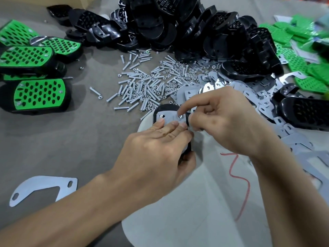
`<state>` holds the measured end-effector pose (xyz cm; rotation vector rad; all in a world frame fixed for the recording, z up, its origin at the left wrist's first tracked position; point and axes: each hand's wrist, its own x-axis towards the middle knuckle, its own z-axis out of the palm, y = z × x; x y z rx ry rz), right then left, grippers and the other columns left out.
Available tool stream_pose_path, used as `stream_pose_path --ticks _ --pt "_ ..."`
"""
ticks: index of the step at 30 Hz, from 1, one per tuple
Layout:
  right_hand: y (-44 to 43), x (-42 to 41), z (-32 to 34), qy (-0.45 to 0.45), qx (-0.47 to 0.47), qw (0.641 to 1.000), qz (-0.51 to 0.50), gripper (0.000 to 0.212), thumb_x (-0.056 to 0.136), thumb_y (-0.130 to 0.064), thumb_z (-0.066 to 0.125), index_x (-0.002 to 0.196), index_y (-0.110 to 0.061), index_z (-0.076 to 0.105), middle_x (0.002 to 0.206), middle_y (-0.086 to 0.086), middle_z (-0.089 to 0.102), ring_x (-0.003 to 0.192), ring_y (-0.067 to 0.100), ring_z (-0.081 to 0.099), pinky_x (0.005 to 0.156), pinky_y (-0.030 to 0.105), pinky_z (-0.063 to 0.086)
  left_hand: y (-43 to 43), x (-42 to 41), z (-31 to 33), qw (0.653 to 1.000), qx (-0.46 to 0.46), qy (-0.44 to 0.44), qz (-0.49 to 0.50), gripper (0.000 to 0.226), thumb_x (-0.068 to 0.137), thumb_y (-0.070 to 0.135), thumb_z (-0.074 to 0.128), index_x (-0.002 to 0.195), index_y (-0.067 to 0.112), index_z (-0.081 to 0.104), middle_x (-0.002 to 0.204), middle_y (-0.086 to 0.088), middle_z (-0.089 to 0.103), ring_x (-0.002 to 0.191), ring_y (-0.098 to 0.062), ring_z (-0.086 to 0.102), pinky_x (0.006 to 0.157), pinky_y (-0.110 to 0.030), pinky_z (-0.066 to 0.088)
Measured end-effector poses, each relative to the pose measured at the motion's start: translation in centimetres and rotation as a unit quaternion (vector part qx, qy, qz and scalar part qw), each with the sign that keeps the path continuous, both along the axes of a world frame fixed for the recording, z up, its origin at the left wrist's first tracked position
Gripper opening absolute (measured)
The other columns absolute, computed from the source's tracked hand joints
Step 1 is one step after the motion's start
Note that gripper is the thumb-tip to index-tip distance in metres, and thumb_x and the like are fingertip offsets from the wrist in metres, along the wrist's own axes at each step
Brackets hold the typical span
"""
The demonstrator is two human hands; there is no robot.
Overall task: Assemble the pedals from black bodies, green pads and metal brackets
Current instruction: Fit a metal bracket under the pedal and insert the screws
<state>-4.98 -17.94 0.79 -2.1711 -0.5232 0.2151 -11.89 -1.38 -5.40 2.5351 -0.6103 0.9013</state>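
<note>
At six o'clock of the bolts (142,86), left hand (156,148) clamps bracket (169,117) onto black body (161,108), keeping holes aligned; right hand (222,122) fingers (183,108) pinch a fastener (180,116).

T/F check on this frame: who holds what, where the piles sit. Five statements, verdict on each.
1. The left hand holds the black body being worked on. True.
2. The finished pedals lie on the right. False: they lie on the left; loose green pads are on the right.
3. Screws lie heaped between the hands and the pile of black bodies. True.
4. The right hand rests idle on the table. False: its fingers pinch a fastener on the metal bracket that sits on the body.
5. A lone bracket lies apart at the near left. True.
</note>
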Motion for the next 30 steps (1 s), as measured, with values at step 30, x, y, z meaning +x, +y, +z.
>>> stream_pose_path --ticks 30 --pt "4.0 -0.3 3.3 -0.128 -0.366 0.922 -0.002 0.003 0.084 -0.015 0.059 0.081 -0.017 0.061 0.068 0.001 0.059 0.067 0.025 0.057 0.059 0.031 0.050 -0.1 -0.1 0.2 1.000 -0.007 0.007 0.000 0.033 0.085 0.024 0.055 0.097 0.012 0.083 0.100 -0.002 0.081 0.100 -0.014 0.076 0.100 -0.034 0.053"
